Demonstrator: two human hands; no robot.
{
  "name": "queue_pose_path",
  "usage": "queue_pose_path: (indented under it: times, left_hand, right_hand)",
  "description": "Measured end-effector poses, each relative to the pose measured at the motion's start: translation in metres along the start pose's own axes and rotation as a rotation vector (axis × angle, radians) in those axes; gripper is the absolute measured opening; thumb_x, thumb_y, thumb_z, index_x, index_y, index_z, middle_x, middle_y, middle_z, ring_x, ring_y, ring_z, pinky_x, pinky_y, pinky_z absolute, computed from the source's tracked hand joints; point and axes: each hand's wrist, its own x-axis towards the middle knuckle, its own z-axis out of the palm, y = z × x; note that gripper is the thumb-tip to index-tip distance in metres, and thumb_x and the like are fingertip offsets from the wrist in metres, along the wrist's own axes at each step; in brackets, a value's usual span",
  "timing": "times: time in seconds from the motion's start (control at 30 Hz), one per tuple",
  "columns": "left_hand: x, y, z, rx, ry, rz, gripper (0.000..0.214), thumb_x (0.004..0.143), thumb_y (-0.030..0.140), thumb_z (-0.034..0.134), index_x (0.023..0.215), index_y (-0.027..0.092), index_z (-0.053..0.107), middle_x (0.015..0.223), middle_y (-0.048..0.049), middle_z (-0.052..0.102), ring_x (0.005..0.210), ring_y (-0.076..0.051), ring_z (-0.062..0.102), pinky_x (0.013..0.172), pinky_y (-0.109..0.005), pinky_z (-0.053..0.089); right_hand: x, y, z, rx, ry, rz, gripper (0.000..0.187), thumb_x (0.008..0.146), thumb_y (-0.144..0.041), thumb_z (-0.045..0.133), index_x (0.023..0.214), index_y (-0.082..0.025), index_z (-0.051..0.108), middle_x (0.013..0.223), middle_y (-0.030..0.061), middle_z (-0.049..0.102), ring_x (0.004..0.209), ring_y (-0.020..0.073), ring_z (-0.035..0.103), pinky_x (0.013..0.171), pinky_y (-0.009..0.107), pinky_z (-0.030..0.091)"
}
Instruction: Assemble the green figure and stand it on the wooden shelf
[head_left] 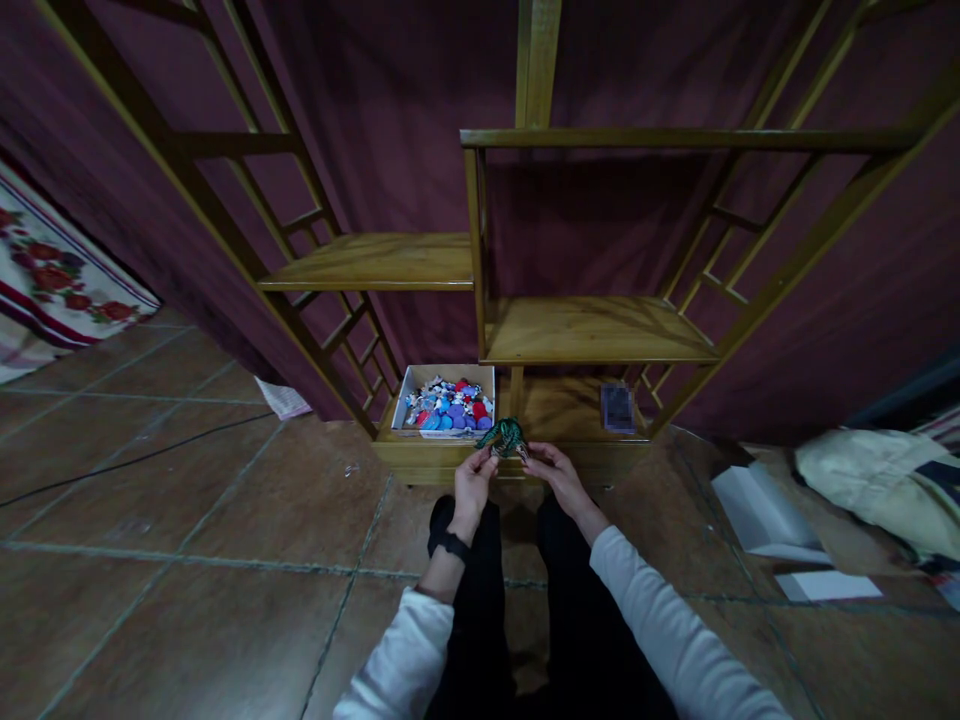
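Observation:
A small green toy figure (503, 436), shaped like a dinosaur, is held between both hands just in front of the lowest shelf of a wooden shelf unit (592, 330). My left hand (474, 482) pinches its left end, and a black band sits on that wrist. My right hand (556, 474) pinches its right end. Just behind the toy, a white box (445, 403) full of small blue, red and white toy pieces rests on the bottom shelf.
A dark flat packet (617, 407) lies on the bottom shelf to the right. White sheets (757, 510) and a tan bag (885, 485) lie on the tiled floor at right. A floral cloth (52, 280) is at far left. My dark-trousered legs are below my hands.

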Motion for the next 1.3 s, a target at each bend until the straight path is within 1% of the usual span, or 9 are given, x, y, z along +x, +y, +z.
queue_pose_path:
  times: [0.13,0.27,0.53,0.67,0.77,0.93,1.07,1.3]
  left_hand:
    - [0.002,0.002,-0.001,-0.04,-0.021,-0.049,0.033,0.059,0.029,0.075,0.087,0.014,0.069,0.084,-0.0069,0.07,0.072,-0.014,0.061,0.066,-0.025,0.047]
    - [0.002,0.0,-0.002,-0.056,-0.02,-0.063,0.032,0.059,0.029,0.075,0.087,0.014,0.069,0.081,-0.0065,0.07,0.073,-0.015,0.062,0.067,-0.026,0.047]
    - [0.001,-0.005,-0.003,-0.076,0.003,-0.042,0.035,0.057,0.03,0.077,0.087,0.013,0.068,0.083,-0.0076,0.07,0.072,-0.015,0.063,0.066,-0.026,0.049]
    - [0.002,-0.007,-0.005,-0.093,0.008,-0.046,0.037,0.055,0.03,0.078,0.086,0.013,0.068,0.083,-0.0078,0.07,0.072,-0.015,0.063,0.065,-0.026,0.049]
    - [0.002,-0.006,-0.005,-0.098,-0.005,-0.049,0.036,0.054,0.029,0.079,0.084,0.013,0.068,0.082,-0.0078,0.07,0.071,-0.014,0.062,0.065,-0.026,0.048]
    - [0.0,-0.003,-0.004,-0.09,0.006,-0.05,0.035,0.054,0.03,0.078,0.084,0.013,0.068,0.081,-0.0075,0.07,0.071,-0.014,0.061,0.065,-0.026,0.047]
    - [-0.002,-0.001,-0.004,-0.097,0.002,-0.054,0.035,0.055,0.03,0.078,0.084,0.014,0.067,0.081,-0.0072,0.07,0.071,-0.014,0.061,0.065,-0.026,0.047]
    - [-0.006,0.007,-0.002,-0.087,-0.002,-0.045,0.037,0.055,0.032,0.078,0.085,0.013,0.068,0.079,-0.0078,0.07,0.072,-0.015,0.062,0.066,-0.027,0.048]
  right_hand:
    - [-0.003,-0.004,0.002,-0.005,-0.011,-0.007,0.039,0.063,-0.034,0.074,0.1,-0.023,0.064,0.103,0.0036,0.065,0.092,0.0215,0.061,0.082,0.038,0.051]
    - [-0.004,-0.005,0.003,-0.007,-0.002,-0.005,0.041,0.062,-0.033,0.074,0.1,-0.023,0.064,0.104,0.003,0.065,0.093,0.0219,0.061,0.082,0.038,0.051]
    - [-0.002,0.002,0.005,0.026,0.035,0.003,0.04,0.066,-0.034,0.072,0.103,-0.021,0.064,0.106,0.0046,0.065,0.094,0.0208,0.061,0.084,0.037,0.05]
    - [-0.001,0.005,0.005,0.04,0.039,-0.002,0.041,0.066,-0.034,0.073,0.104,-0.021,0.064,0.105,0.0054,0.065,0.092,0.0204,0.061,0.086,0.039,0.049]
    - [-0.001,0.005,0.005,0.047,0.041,0.003,0.043,0.064,-0.036,0.074,0.104,-0.021,0.065,0.106,0.0055,0.065,0.093,0.0209,0.062,0.087,0.04,0.049]
    - [0.0,0.007,0.006,0.063,0.086,0.026,0.046,0.061,-0.036,0.076,0.103,-0.02,0.065,0.108,0.0056,0.065,0.093,0.022,0.062,0.085,0.04,0.051]
    - [0.0,0.008,0.008,0.073,0.08,0.016,0.045,0.061,-0.035,0.076,0.103,-0.021,0.065,0.107,0.0056,0.066,0.093,0.0222,0.062,0.087,0.041,0.05]
    - [-0.004,0.005,0.014,0.146,0.112,0.031,0.044,0.059,-0.034,0.077,0.099,-0.021,0.066,0.107,0.0063,0.066,0.093,0.0229,0.063,0.088,0.043,0.049]
